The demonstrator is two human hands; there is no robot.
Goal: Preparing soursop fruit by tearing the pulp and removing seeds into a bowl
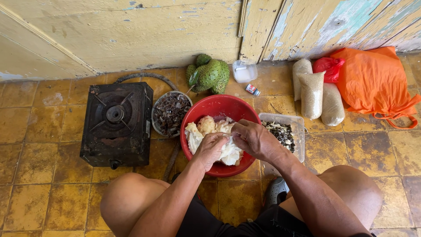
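your left hand [211, 148] and right hand [253, 138] fingers pinch soft, wet soursop pulp [209, 127] in the red bowl [219, 106]; it looks slippery, so grip it gently.

Both hands, left [211, 148] and right [252, 138], pinch white pulp [206, 127] inside a red bowl [219, 106].

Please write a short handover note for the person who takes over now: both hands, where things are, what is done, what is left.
Left hand and right hand: both in the red bowl, gripping white fruit pulp.
Clear container right of the bowl: dark seeds.
Metal bowl on its left: dark scraps.
Done: some seeds are out.
Left: pulp in the bowl; the green fruit behind is uncut.
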